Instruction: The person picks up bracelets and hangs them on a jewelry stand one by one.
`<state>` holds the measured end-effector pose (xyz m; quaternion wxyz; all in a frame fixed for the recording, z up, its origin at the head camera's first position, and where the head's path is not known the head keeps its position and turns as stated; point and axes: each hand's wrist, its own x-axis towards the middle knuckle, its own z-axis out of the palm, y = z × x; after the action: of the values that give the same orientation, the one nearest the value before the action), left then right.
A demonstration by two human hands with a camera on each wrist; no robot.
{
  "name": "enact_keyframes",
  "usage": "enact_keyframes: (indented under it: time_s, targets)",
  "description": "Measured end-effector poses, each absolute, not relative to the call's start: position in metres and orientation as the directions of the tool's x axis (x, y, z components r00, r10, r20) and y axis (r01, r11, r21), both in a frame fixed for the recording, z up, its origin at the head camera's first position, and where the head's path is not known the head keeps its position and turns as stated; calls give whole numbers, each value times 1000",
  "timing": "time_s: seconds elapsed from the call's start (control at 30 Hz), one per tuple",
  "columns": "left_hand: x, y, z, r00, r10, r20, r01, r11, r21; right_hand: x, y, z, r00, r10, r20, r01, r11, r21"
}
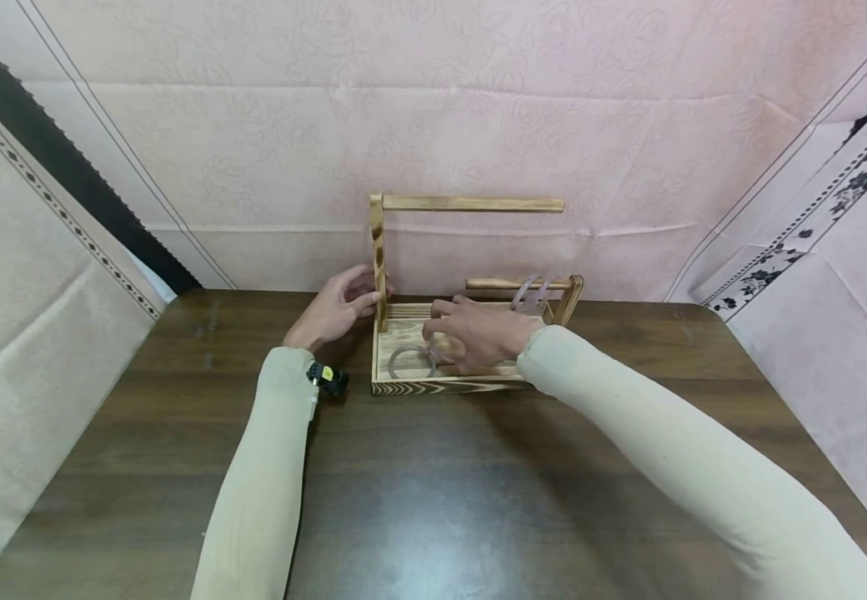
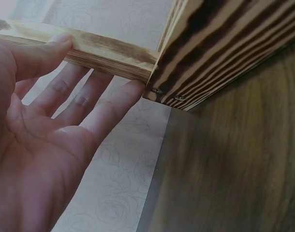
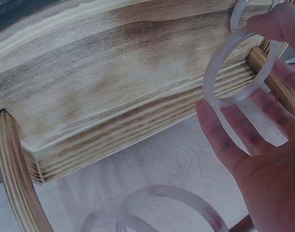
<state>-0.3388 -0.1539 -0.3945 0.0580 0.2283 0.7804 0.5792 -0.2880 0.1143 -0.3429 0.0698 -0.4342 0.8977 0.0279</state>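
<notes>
A wooden display rack has a shallow tray (image 1: 448,387), a tall post (image 1: 378,250) on its left and bars above. My left hand (image 1: 339,304) grips that post near its base, thumb on one side and fingers on the other; the left wrist view shows the grip on the post (image 2: 113,53) close up. Over the tray, my right hand (image 1: 474,333) pinches a pale translucent bangle (image 3: 209,79) between thumb and fingers. Another such bangle (image 1: 391,364) lies in the tray at the left. Pale bangles (image 3: 162,190) hang on the lower bar (image 1: 489,284) at the right.
The rack stands at the far edge of a dark wooden table (image 1: 403,500). A light patterned cloth (image 1: 478,150) hangs behind it. The upper bar (image 1: 471,203) runs rightward from the tall post. A short post (image 1: 570,302) carries the lower bar.
</notes>
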Motion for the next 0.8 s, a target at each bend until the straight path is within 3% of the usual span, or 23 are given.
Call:
enact_keyframes:
  time_s: [0.37,0.8]
  targets:
    - [-339,-153,-394,-890,425,163,271,207,940,-281,121,-335,-633,-766,-111,-768,639,-33]
    - [-342,-154,-397,-890,419,179,292,222,930,-268,125,-334,-514,-858,-23,-858,514,8]
